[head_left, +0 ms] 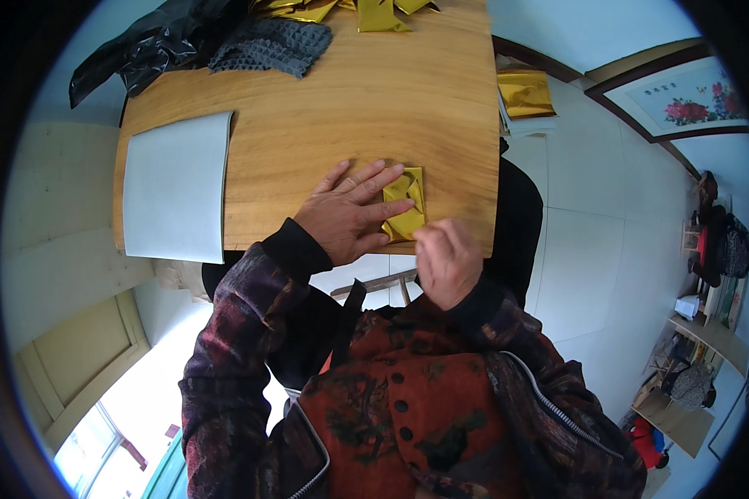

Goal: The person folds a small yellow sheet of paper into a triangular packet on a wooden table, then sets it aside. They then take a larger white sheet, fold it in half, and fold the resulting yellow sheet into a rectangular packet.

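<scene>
Gold foil, a small folded piece (pixel 404 223), lies near the close edge of the wooden counter (pixel 308 125), right of centre, its long sides running away from the person. Left hand (pixel 341 218) open and flat, fingers spread; the fingertips rest across the foil and hold it down against the wood. Right hand (pixel 449 259) curled, thumb and fingertips drawn together just beside the foil's near right corner; cannot tell whether it pinches the edge or only touches it. Foil surface shows creases and a slanting flap toward the far half, so I judge this piece part-folded: some folds in, shape not finished. At the far edge of the counter, well apart from the hands, sits a loose heap of gold pieces (pixel 381 15), angular and creased, cut off by the top of the view; these look like completed work, count uncertain. Right of the counter, a flat gold sheet or stack (pixel 526 93) lies over pale sheets (pixel 531 126); reads as unworked material, so more probably remains, though how much does not show. Far left corner: black plastic bag (pixel 154 50), with a dark grey textured cloth (pixel 273 46) next to it. Near left: a pale grey sheet (pixel 177 190), lying flat, well apart from the foil.
</scene>
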